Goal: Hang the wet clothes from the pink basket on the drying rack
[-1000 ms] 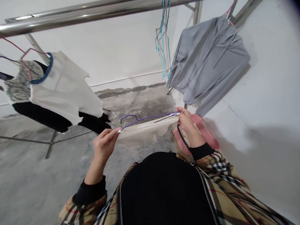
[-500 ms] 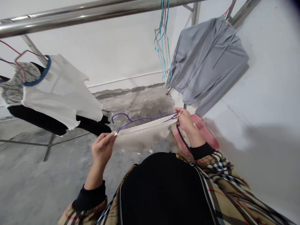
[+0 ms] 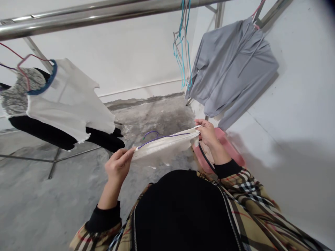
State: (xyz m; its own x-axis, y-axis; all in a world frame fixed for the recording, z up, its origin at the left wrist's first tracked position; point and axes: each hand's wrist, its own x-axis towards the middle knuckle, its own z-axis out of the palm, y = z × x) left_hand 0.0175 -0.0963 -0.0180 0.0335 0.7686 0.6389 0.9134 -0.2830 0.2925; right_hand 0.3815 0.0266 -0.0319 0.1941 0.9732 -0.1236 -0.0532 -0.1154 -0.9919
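A thin white garment (image 3: 167, 150) is stretched between my two hands in front of my body. My left hand (image 3: 119, 165) pinches its left end, right where one arm of a purple hanger (image 3: 170, 136) reaches. The hanger's hook (image 3: 150, 132) points up and left above the cloth, and its right part lies inside the garment's opening. At the other end, my right hand (image 3: 206, 134) is closed on the garment's right edge. Whether those fingers also touch the hanger cannot be made out.
A metal rail (image 3: 104, 21) crosses above. A white top with a blue collar (image 3: 62, 94) hangs at left. Blue and grey hangers (image 3: 184, 52) hang in the middle, a grey hooded garment (image 3: 232, 66) at right. A pink basin (image 3: 230, 150) stands behind my right forearm.
The purple hanger has shifted right, and its right end has gone into the garment's opening. My left hand has moved slightly right; my right hand has stayed nearly in place.
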